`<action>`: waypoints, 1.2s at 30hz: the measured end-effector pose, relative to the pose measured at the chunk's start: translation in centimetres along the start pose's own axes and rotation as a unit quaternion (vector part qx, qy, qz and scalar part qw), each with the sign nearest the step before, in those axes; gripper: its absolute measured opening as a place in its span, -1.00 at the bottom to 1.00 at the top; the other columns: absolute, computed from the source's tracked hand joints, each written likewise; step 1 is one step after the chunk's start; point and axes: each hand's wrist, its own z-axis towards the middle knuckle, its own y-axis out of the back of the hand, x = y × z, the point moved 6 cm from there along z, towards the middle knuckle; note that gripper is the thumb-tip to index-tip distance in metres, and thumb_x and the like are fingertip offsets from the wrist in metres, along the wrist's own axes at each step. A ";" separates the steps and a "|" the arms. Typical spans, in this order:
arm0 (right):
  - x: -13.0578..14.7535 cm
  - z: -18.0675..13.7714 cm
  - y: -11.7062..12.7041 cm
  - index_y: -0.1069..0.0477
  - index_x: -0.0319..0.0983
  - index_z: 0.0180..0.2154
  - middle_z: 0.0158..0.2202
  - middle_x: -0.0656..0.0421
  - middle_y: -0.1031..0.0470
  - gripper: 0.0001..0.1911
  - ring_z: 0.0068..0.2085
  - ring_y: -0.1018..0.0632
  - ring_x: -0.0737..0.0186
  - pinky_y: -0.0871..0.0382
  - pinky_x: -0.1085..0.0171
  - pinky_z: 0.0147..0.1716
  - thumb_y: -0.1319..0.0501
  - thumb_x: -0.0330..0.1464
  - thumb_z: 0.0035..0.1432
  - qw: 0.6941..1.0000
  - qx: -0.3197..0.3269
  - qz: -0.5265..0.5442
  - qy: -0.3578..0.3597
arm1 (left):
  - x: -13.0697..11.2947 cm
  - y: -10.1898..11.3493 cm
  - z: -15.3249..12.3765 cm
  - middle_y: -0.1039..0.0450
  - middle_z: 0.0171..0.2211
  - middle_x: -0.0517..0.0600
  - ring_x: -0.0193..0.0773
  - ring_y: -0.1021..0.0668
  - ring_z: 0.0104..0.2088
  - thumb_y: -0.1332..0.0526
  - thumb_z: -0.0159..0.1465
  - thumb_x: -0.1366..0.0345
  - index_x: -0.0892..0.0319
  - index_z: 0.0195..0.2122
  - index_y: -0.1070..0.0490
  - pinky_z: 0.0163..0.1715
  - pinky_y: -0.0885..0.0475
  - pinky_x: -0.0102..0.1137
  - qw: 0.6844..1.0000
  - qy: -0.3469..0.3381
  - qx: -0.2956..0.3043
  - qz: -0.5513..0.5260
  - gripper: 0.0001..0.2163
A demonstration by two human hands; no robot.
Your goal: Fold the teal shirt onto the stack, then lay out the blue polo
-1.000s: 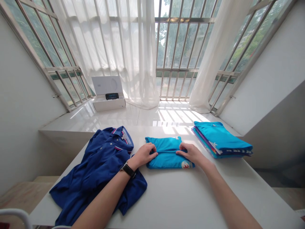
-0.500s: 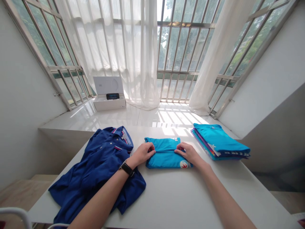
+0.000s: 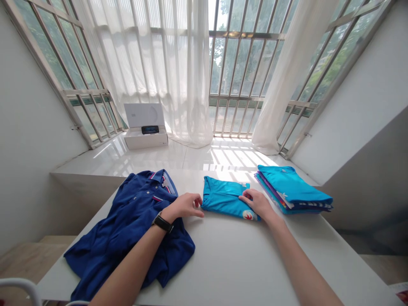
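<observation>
Just now the fingers of the right hand lie flat and close together on top of the folded turquoise shirt, pressing its right end down beside a small round printed badge; they are laid on the cloth, not curled round it. The left hand rests palm down on the white table just to the left of that shirt, its fingers loosely spread and relaxed, the tips at or almost at the shirt's left edge; whether they truly touch it I cannot tell. That hand grips nothing. A dark watch sits on the left wrist.

The folded turquoise shirt lies near the table's far edge, about midway along it, and is turned a little askew, its left end pointing farther away than its right.

Left of that shirt, partly under the left forearm, a dark blue polo shirt is spread out unfolded, collar toward the far side. Right of the turquoise shirt, just beside it, stands a stack of folded shirts, a turquoise one on top.

Beyond the turquoise shirt, past the table, an open white box sits on the glossy window ledge, with white curtains and barred windows behind it.
</observation>
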 end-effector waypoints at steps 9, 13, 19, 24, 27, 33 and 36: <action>-0.1 0.0 -0.2 -0.40 -0.15 -0.41 -0.37 0.12 -0.51 -0.61 -0.32 -0.52 0.12 -0.38 0.20 -0.30 -0.11 0.01 0.21 1.000 -0.009 0.007 -0.004 | -2.3 -0.9 0.3 -0.48 -0.26 -0.02 -0.18 -0.53 -0.28 -0.24 0.14 0.37 0.09 -0.23 -0.39 -0.31 -0.36 -0.40 0.981 -0.037 -0.100 0.164 -0.83; -0.4 0.0 -0.3 -0.41 -0.14 -0.39 -0.35 0.12 -0.53 -0.62 -0.31 -0.53 0.12 -0.38 0.21 -0.31 -0.12 0.01 0.21 1.000 -0.005 0.011 -0.008 | -1.6 -0.6 0.3 -0.50 -0.27 -0.04 -0.21 -0.53 -0.30 -0.17 0.10 0.45 0.07 -0.23 -0.45 -0.30 -0.37 -0.41 0.983 -0.033 -0.108 0.145 -0.77; -0.4 0.0 -0.2 -0.40 -0.14 -0.40 -0.37 0.13 -0.52 -0.61 -0.32 -0.53 0.11 -0.37 0.21 -0.31 -0.11 0.01 0.21 1.000 -0.004 0.006 -0.012 | -0.1 -0.3 0.4 -0.52 -0.23 -0.04 -0.25 -0.53 -0.31 -0.15 0.12 0.45 0.07 -0.40 -0.56 -0.30 -0.36 -0.42 0.991 -0.029 -0.065 0.114 -0.80; -0.1 0.0 -0.1 -0.39 -0.14 -0.41 -0.37 0.13 -0.51 -0.62 -0.32 -0.52 0.12 -0.37 0.21 -0.31 -0.11 0.00 0.20 1.000 -0.006 0.005 -0.012 | 0.0 0.1 0.5 -0.52 -0.27 -0.03 -0.26 -0.53 -0.31 -0.11 0.24 0.38 0.09 -0.34 -0.57 -0.25 -0.36 -0.41 0.994 -0.035 -0.073 0.073 -0.79; 0.0 0.0 -0.1 -0.39 -0.14 -0.41 -0.38 0.13 -0.50 -0.61 -0.33 -0.52 0.12 -0.36 0.22 -0.33 -0.11 0.01 0.20 1.000 -0.007 0.002 -0.013 | -0.8 -0.3 0.7 -0.51 -0.35 -0.04 -0.28 -0.50 -0.38 -0.08 0.35 0.16 0.11 -0.32 -0.54 -0.31 -0.36 -0.42 0.996 -0.036 -0.075 0.031 -0.72; -0.2 0.1 0.0 -0.43 -0.16 -0.40 -0.36 0.12 -0.52 -0.61 -0.32 -0.53 0.13 -0.34 0.24 -0.32 -0.12 0.00 0.21 1.000 -0.010 -0.001 -0.012 | -1.6 -1.3 0.7 -0.49 -0.37 -0.05 -0.30 -0.47 -0.42 -0.12 0.31 0.14 0.12 -0.43 -0.47 -0.39 -0.28 -0.43 0.994 -0.007 -0.085 0.068 -0.74; 0.4 0.0 -0.1 -0.44 -0.17 -0.41 -0.38 0.14 -0.53 -0.60 -0.33 -0.52 0.16 -0.31 0.26 -0.33 -0.13 -0.01 0.22 1.000 0.014 -0.002 -0.006 | -0.8 -1.0 0.7 -0.46 -0.42 -0.05 -0.27 -0.48 -0.40 -0.12 0.29 0.21 0.14 -0.48 -0.43 -0.42 -0.26 -0.43 0.991 0.028 -0.069 0.114 -0.76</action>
